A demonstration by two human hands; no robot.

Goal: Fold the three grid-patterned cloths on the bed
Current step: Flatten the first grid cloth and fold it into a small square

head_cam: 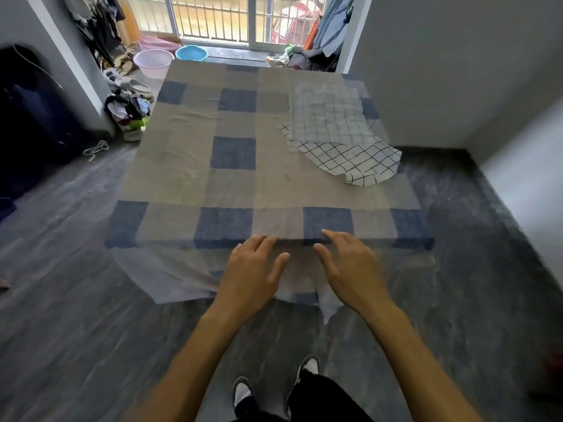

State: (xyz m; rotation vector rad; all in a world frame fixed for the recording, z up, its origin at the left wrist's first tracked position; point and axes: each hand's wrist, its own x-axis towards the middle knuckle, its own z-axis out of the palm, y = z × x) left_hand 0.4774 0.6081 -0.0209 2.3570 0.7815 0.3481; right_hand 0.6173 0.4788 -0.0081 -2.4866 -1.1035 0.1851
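White cloths with a black grid lie in an overlapping heap on the right side of the bed (195, 166). The top cloth (329, 117) lies mostly flat, and another cloth (356, 162) pokes out below it, rumpled, reaching the bed's right edge. I cannot tell how many cloths are in the heap. My left hand (253, 269) and my right hand (350, 266) are stretched out side by side over the bed's near edge, fingers straight, holding nothing. Both hands are far from the cloths.
The bed has a beige and blue checked sheet that hangs over the near edge. A pink basin (152, 62), a blue basin (192, 52) and a pile of clothes and shoes (129, 108) stand on the floor at the far left. A wall runs close along the right.
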